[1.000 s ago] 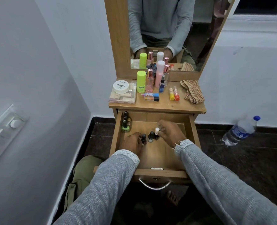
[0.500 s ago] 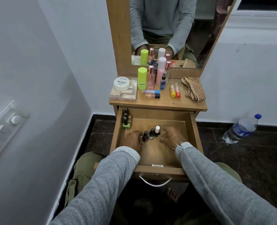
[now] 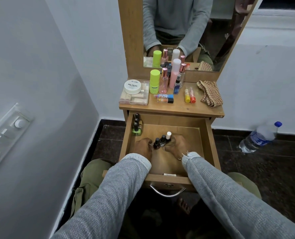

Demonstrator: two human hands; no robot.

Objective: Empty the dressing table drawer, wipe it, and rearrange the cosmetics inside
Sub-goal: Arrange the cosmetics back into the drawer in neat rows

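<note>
The wooden drawer (image 3: 208,135) of the dressing table is pulled open. Three small nail polish bottles stand in a diagonal row on its floor: a dark-capped bottle (image 3: 156,143), a second dark-capped bottle (image 3: 162,140) and a white-capped bottle (image 3: 168,136). My left hand (image 3: 142,146) curls its fingertips round the leftmost dark bottle. My right hand (image 3: 177,145) is curled against the base of the white-capped bottle. Several more nail polish bottles (image 3: 136,125) line the drawer's back left corner.
On the table top (image 3: 177,109) stand a nail polish remover tub (image 3: 132,86) on a clear box, a green stick (image 3: 154,81), pink bottles (image 3: 174,74), small tubes (image 3: 189,96) and a checked cloth (image 3: 209,94). A water bottle (image 3: 259,138) lies on the dark floor at the right.
My right hand has come down from the top of the white-capped bottle to its side. My left hand stays at the leftmost bottle. The three bottles stand closer together.
</note>
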